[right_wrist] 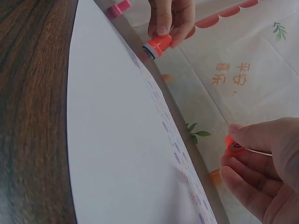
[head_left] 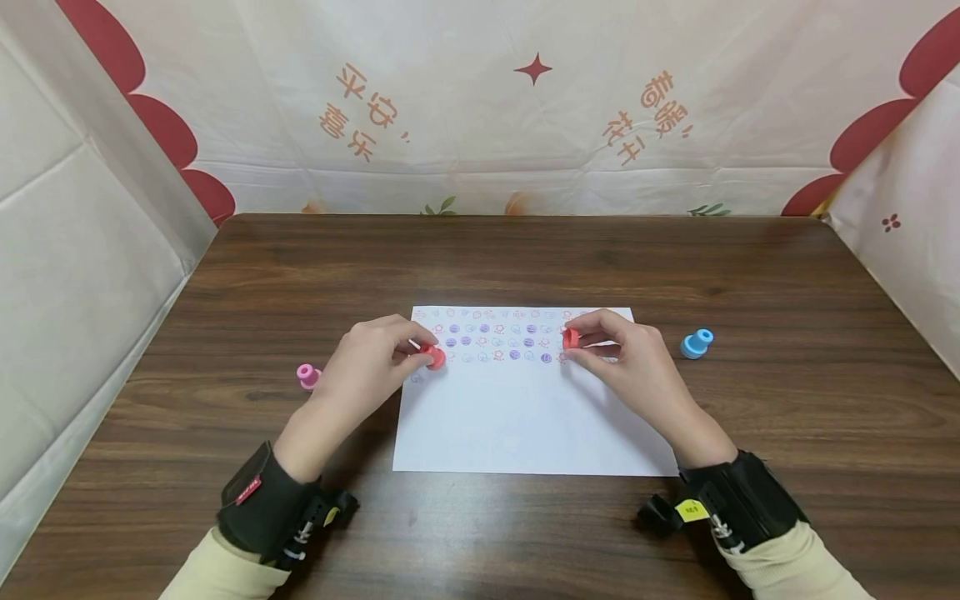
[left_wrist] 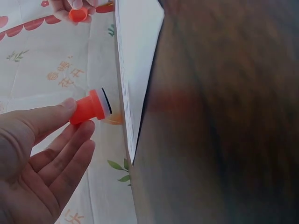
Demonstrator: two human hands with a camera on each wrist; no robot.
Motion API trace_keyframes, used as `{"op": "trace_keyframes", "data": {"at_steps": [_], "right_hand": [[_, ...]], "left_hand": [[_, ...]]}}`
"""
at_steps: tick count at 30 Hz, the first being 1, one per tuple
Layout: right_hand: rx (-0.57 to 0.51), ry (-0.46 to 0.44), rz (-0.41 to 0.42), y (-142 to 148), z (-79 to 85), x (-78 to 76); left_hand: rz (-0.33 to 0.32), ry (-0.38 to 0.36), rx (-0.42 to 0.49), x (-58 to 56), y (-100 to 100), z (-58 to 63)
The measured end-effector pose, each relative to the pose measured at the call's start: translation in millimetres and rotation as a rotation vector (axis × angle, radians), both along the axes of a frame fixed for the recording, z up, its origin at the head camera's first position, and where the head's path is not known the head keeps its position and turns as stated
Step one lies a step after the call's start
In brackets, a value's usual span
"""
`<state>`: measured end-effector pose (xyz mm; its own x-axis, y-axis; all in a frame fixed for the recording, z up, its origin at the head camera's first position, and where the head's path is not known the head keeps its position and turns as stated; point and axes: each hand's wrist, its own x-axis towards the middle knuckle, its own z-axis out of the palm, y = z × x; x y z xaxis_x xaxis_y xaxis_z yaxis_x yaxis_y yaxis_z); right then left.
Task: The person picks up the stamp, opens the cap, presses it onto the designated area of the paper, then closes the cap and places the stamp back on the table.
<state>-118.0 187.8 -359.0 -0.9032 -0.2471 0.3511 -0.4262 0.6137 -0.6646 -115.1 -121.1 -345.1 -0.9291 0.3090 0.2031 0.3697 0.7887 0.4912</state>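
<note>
My left hand (head_left: 369, 357) pinches a red self-inking stamp (left_wrist: 91, 106) between thumb and fingers, over the paper's upper left corner. Its pale rim and dark stamping face show in the left wrist view. Between the thumb and fingertips of my right hand (head_left: 628, 357) is a small red stamp cap (head_left: 571, 338), held above the right part of the paper. Under both hands lies a white sheet of paper (head_left: 525, 425), printed with rows of small red, blue and purple stamp marks (head_left: 498, 342) across its top.
A pink stamp (head_left: 307, 376) stands left of my left hand, partly behind it. On the right, beyond the paper, is a blue stamp (head_left: 697, 343). The brown wooden table (head_left: 480, 542) ends at a white patterned cloth (head_left: 480, 108) hanging behind it.
</note>
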Motion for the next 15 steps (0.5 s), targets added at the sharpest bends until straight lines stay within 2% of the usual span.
{"op": "trace_keyframes", "data": {"at_steps": [15], "right_hand": [[-0.001,-0.005,-0.002,0.5,-0.4,0.8]], "left_hand": [[-0.008,-0.065,-0.148,-0.3,8.0,0.4]]}}
